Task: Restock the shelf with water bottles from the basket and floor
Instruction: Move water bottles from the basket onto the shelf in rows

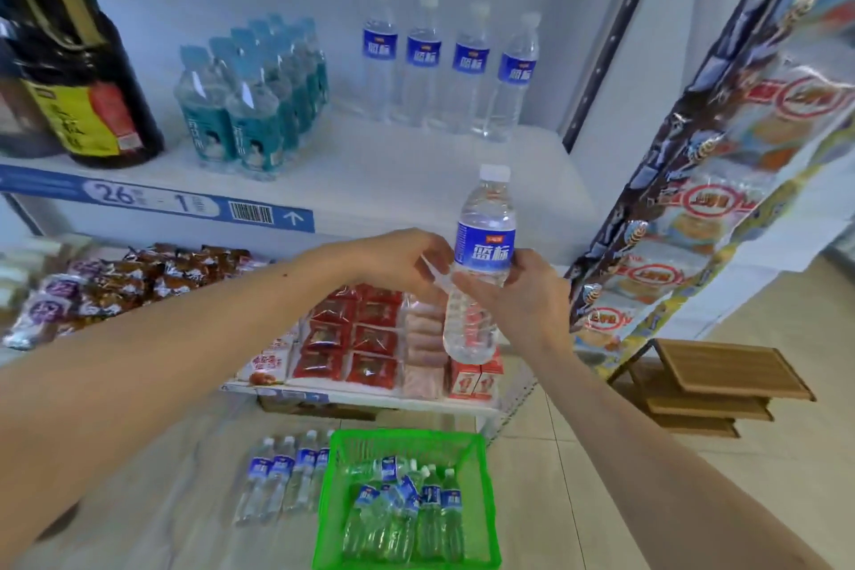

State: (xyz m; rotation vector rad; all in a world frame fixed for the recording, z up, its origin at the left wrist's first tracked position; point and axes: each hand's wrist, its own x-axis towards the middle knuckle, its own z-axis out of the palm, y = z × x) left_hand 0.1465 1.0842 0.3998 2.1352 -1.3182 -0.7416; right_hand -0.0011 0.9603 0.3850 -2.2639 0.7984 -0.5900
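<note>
A clear water bottle (481, 255) with a blue label and white cap is held upright in front of the white shelf (379, 181). My right hand (523, 296) grips its middle from the right. My left hand (402, 264) touches its left side with the fingertips. Several matching bottles (444, 60) stand in a row at the back of the shelf. Below, a green basket (481, 500) on the floor holds several more bottles (407, 509). Another group of bottles (282, 477) lies on the floor left of the basket.
A shrink-wrapped pack of teal-labelled bottles (250, 106) and a large dark jug (69, 60) share the shelf at left. Snack packets (351, 338) fill the lower shelf. Hanging snack bags (721, 143) crowd the right. A wooden stand (712, 380) sits on the floor at right.
</note>
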